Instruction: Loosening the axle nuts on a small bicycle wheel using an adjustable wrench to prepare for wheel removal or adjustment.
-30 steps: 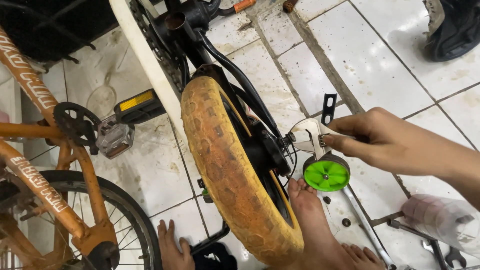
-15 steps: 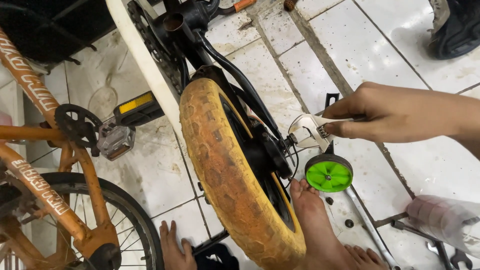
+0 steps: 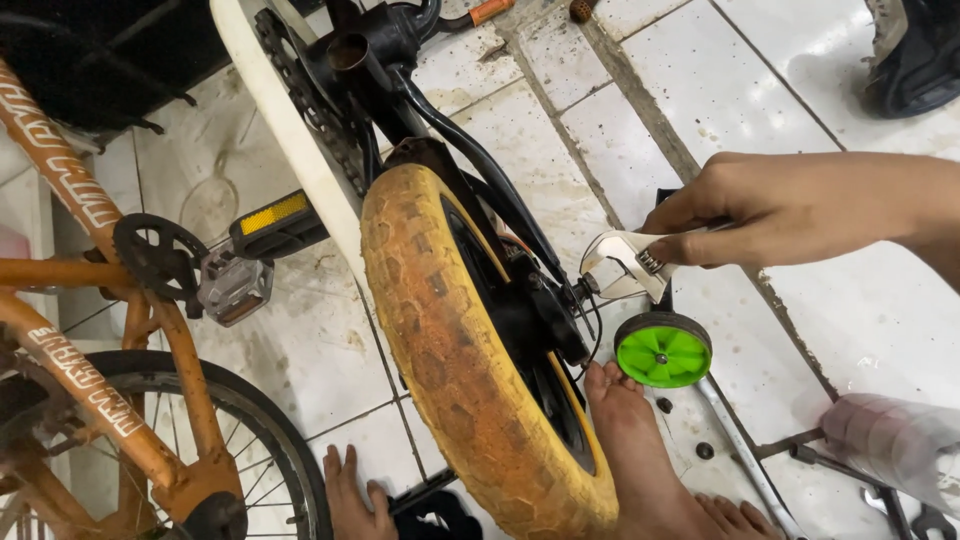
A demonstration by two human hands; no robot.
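— Floor (image 3: 760, 110) first: white tiles, stained, with dark grout lines. On it an upturned small bicycle, its white frame tube (image 3: 270, 110) running up the left side of a worn yellow tyre (image 3: 450, 360).

— And the orange bicycle (image 3: 90, 330) at the left?

— Apart from the work; only its frame, crank and black wheel show. A pedal (image 3: 268, 222) with a yellow reflector sticks out between the two bikes.

— Where are the hands?

— Right hand (image 3: 790, 210) reaches in from the right, its grip clamped on the handle of an adjustable wrench (image 3: 625, 265). The wrench head sits at the rear axle (image 3: 585, 285), just above a green training wheel (image 3: 663, 350). Left hand (image 3: 355, 500) lies low at the bottom edge, fingers spread flat on the floor beside a black part, holding nothing. A bare foot (image 3: 635, 450) rests against the tyre's side.

— How to turn that nut well?

— I'd judge: close the wrench snug on the flats, seat it fully, keep the handle square to the axle, and pull steadily so it cannot slip and round the nut. The foot steadies the wheel.

— Smaller bits?

— Loose dark nuts (image 3: 705, 450) and spanners (image 3: 900, 500) lie on the tiles at lower right.
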